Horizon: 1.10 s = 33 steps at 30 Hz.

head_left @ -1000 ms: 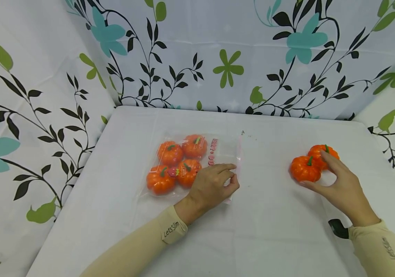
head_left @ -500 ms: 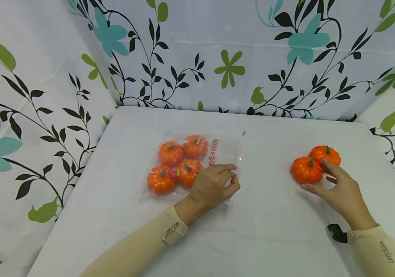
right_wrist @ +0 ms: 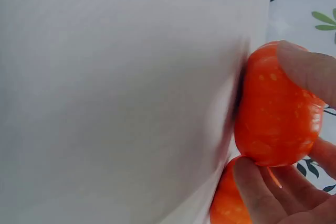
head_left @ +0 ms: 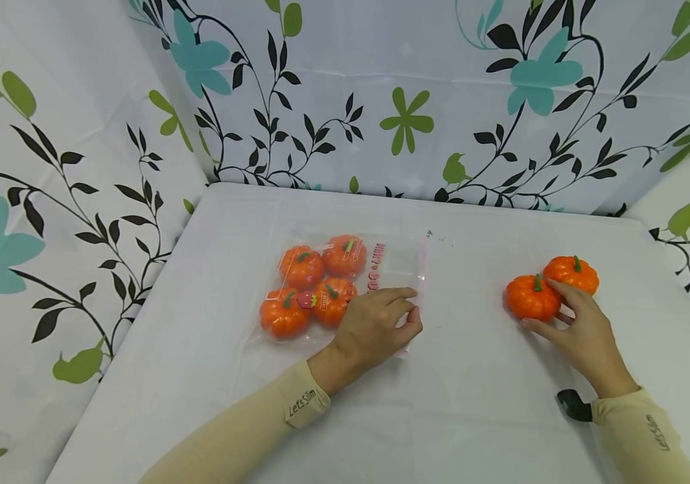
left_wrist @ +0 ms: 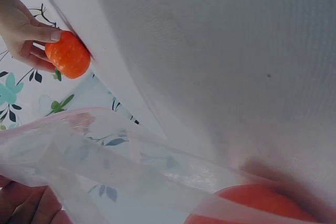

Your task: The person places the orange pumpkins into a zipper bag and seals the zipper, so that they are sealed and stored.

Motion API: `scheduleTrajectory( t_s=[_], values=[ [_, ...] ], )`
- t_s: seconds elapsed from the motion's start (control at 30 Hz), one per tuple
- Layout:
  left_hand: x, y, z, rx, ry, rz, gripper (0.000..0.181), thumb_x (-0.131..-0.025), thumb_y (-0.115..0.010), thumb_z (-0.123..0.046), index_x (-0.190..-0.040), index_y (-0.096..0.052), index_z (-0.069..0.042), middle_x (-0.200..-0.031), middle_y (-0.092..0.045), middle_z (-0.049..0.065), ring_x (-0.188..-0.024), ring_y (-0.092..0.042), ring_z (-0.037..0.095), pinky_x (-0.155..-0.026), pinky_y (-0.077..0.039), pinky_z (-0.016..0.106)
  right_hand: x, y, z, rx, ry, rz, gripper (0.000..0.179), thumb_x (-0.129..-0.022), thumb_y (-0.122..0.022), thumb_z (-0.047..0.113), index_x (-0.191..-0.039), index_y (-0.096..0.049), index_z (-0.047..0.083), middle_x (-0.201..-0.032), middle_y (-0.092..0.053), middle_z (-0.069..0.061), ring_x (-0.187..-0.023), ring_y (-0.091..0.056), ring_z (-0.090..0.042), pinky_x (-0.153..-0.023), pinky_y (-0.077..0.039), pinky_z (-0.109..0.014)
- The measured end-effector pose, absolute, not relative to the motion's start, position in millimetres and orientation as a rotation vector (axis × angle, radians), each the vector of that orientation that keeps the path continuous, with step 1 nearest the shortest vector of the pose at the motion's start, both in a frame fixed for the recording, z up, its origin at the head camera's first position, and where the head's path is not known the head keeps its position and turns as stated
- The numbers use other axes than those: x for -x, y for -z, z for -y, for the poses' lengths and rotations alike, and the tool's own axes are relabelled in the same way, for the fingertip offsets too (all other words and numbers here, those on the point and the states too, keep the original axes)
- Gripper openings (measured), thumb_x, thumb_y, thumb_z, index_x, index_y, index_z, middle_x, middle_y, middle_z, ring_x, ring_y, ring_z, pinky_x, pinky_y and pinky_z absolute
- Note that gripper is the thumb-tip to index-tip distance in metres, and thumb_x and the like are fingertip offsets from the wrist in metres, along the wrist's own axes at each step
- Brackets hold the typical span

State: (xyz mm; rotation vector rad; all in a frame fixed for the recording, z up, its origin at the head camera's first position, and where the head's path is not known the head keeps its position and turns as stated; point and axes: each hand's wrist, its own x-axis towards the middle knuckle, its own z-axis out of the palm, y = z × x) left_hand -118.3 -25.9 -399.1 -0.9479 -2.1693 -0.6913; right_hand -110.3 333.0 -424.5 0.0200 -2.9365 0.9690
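In the head view, my left hand (head_left: 375, 329) pinches the pink-edged mouth of a clear plastic bag (head_left: 405, 265) lying on the table. Several small orange toy pumpkins (head_left: 302, 267) with green stems sit inside it. The left wrist view shows the bag's film (left_wrist: 121, 166) lifted over the left fingers (left_wrist: 31, 203). To the right, my right hand (head_left: 586, 339) grips a loose pumpkin (head_left: 529, 300) between thumb and fingers. Another loose pumpkin (head_left: 577, 272) sits just behind it. In the right wrist view, fingers (right_wrist: 257, 187) reach between the held pumpkin (right_wrist: 278, 114) and the other one (right_wrist: 228, 198).
A white cloth covers the table (head_left: 471, 403). Patterned curtains (head_left: 332, 74) with leaves and flowers hang behind and at both sides. A black wrist device (head_left: 574, 405) sits at the right cuff.
The right hand's fingers have slipped off the rear pumpkin and closed round the front one, the hand shifting slightly left. The left hand keeps its hold on the bag.
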Motion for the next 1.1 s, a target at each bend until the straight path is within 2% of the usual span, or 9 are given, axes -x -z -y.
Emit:
scheduleTrajectory(
  t_s=[0.03,0.13,0.23,0.3,0.43,0.67,0.83,1.1],
  values=[
    [117.9,398.8,25.9,0.947,0.692,2.174,0.005,-0.078,-0.072,-0.008,-0.075,-0.075,-0.008,-0.096,-0.077,0.003,-0.088,-0.073,0.013,-0.077,-0.059,0.023,110.9,423.3,-331.7,-0.022,-0.996,2.941,0.095,-0.081,-0.085,0.037,-0.155,-0.036,0.002,-0.148,-0.039,-0.03,-0.13,-0.043,-0.052,-0.09,-0.047,-0.053],
    [117.0,397.8,26.0,0.944,0.695,2.185,0.007,-0.08,-0.071,-0.008,-0.075,-0.075,-0.008,-0.097,-0.077,0.003,-0.088,-0.073,0.013,-0.078,-0.058,0.024,112.9,418.0,-326.3,-0.051,-1.117,2.941,0.093,-0.082,-0.085,0.033,-0.154,-0.036,0.001,-0.15,-0.039,-0.029,-0.13,-0.044,-0.052,-0.09,-0.053,-0.033],
    [116.6,397.1,26.1,0.936,0.694,2.191,0.009,-0.081,-0.07,-0.008,-0.075,-0.076,-0.007,-0.097,-0.077,0.003,-0.089,-0.073,0.013,-0.079,-0.058,0.024,116.1,411.5,-317.7,-0.113,-1.265,2.913,0.087,-0.084,-0.084,0.027,-0.153,-0.038,-0.001,-0.151,-0.039,-0.028,-0.13,-0.045,-0.052,-0.088,-0.05,-0.017],
    [116.5,396.8,26.3,0.928,0.695,2.192,0.01,-0.082,-0.069,-0.008,-0.075,-0.076,-0.006,-0.097,-0.077,0.003,-0.088,-0.073,0.013,-0.079,-0.058,0.024,119.0,407.1,-310.1,-0.148,-1.349,2.901,0.084,-0.086,-0.083,0.025,-0.153,-0.039,0.0,-0.151,-0.039,-0.027,-0.13,-0.046,-0.053,-0.086,-0.049,-0.013],
    [116.3,396.3,26.8,0.914,0.698,2.193,0.009,-0.082,-0.069,-0.008,-0.076,-0.076,-0.007,-0.097,-0.077,0.003,-0.088,-0.073,0.013,-0.08,-0.058,0.025,125.3,397.4,-292.1,-0.174,-1.454,2.926,0.084,-0.087,-0.081,0.027,-0.155,-0.038,0.005,-0.153,-0.038,-0.025,-0.131,-0.047,-0.052,-0.088,-0.05,-0.017],
    [115.7,395.1,27.7,0.908,0.688,2.209,0.009,-0.083,-0.07,-0.009,-0.078,-0.077,-0.007,-0.097,-0.077,0.003,-0.089,-0.073,0.013,-0.079,-0.058,0.025,135.4,392.6,-254.4,-0.234,-1.572,2.975,0.085,-0.086,-0.082,0.03,-0.155,-0.038,0.006,-0.156,-0.039,-0.02,-0.133,-0.049,-0.045,-0.097,-0.049,-0.043],
    [114.7,393.1,28.3,0.918,0.676,2.216,0.009,-0.084,-0.071,-0.011,-0.084,-0.079,-0.006,-0.098,-0.077,0.004,-0.09,-0.074,0.014,-0.08,-0.058,0.025,142.4,395.9,-226.8,-0.374,-1.636,2.938,0.083,-0.085,-0.083,0.028,-0.152,-0.041,0.004,-0.153,-0.044,-0.017,-0.131,-0.053,-0.042,-0.098,-0.049,-0.046],
    [114.3,393.0,28.4,0.93,0.67,2.183,0.006,-0.083,-0.073,-0.01,-0.08,-0.077,-0.006,-0.098,-0.076,0.004,-0.088,-0.073,0.015,-0.08,-0.058,0.024,150.2,400.5,-196.4,-0.497,-1.722,2.905,0.078,-0.083,-0.085,0.021,-0.149,-0.047,0.003,-0.149,-0.049,-0.015,-0.129,-0.055,-0.039,-0.104,-0.046,-0.051]
  ],
)
